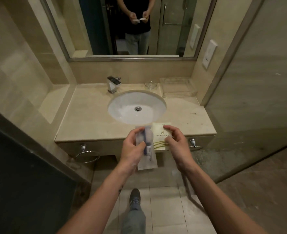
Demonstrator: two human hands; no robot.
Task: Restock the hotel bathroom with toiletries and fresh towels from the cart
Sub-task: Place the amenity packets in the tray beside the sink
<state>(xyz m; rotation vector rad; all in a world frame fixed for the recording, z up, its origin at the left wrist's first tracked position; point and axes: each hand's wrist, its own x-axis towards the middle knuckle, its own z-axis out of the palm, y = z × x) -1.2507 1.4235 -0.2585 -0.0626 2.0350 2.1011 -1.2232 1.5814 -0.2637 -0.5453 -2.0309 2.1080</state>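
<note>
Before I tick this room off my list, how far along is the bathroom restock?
Nothing looks placed yet: the clear tray appears empty. In hand: the left hand holds clear-wrapped packets, the right hand pinches a cream sachet. Left: setting these down and hanging towels; the towel ring hangs bare.

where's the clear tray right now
In the head view, the clear tray sits at the back right corner of the counter, just right of the small glass dish and behind the sink.
</note>
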